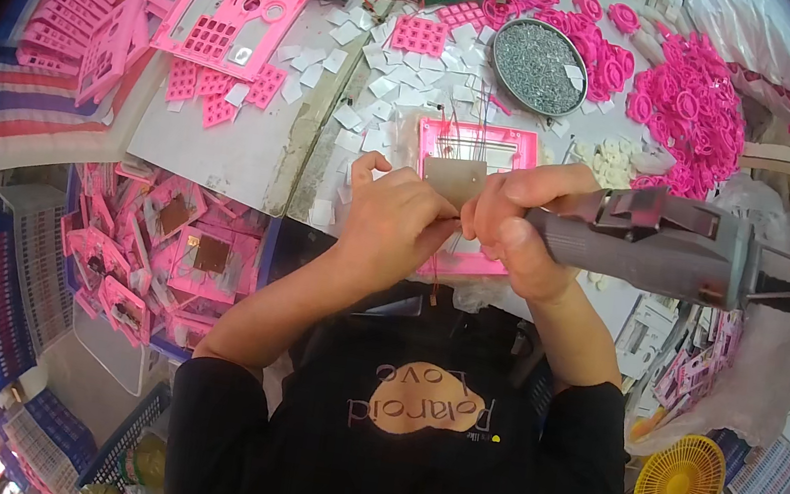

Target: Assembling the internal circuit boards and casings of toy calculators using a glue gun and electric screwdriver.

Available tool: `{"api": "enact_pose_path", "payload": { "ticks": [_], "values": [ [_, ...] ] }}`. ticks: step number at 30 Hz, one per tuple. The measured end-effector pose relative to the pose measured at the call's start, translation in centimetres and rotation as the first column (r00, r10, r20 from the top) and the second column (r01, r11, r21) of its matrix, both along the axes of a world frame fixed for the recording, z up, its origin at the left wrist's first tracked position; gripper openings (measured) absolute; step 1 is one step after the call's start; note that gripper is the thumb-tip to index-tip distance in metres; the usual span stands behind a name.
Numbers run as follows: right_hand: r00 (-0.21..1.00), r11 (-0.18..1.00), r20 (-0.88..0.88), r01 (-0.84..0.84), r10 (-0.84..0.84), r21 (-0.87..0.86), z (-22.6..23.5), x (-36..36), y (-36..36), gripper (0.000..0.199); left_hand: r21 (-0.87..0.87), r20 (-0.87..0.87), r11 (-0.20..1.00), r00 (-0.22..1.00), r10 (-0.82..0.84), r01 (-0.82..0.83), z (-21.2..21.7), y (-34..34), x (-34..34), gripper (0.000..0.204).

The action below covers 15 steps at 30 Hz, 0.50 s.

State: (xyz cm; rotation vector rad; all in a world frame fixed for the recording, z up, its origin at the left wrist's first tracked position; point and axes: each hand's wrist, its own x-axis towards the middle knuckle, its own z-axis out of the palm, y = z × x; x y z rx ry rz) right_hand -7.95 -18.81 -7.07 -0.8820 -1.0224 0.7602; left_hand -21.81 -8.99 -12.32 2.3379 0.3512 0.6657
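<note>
In front of me lies a pink plastic casing point(528, 148) with a tan circuit board point(454, 171) over its middle and thin wires rising at its far side. My right hand point(533, 231) is wrapped round a grey electric screwdriver point(652, 248), held level with its body pointing right. Its tip is hidden among my fingers. My left hand point(390, 221) is closed in a pinch at the near edge of the board, its fingertips close to the right hand's. What it pinches is too small to make out.
A round metal dish of screws point(540, 65) stands beyond the casing. Pink rings point(692, 107) are heaped at the far right, white square pieces point(392, 85) scattered left of the dish. Finished-looking pink casings point(235, 17) stack at far left; a bin of pink casings point(163, 245) sits lower left.
</note>
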Motion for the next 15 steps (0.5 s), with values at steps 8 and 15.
{"api": "enact_pose_path", "payload": {
  "ticks": [8,15],
  "values": [
    [0.991,0.988,0.131,0.043,-0.023,-0.150,-3.4,0.3,-1.7,0.023,-0.007,-0.218,0.950,0.927,-0.305,0.311,1.8,-1.0,-3.3,0.023],
    [0.958,0.965,0.279,0.016,0.060,-0.262,-3.6,0.0,-1.7,0.025,0.216,-0.105,0.922,0.946,-0.305,0.321,-1.6,-1.3,-3.3,0.020]
  ]
}}
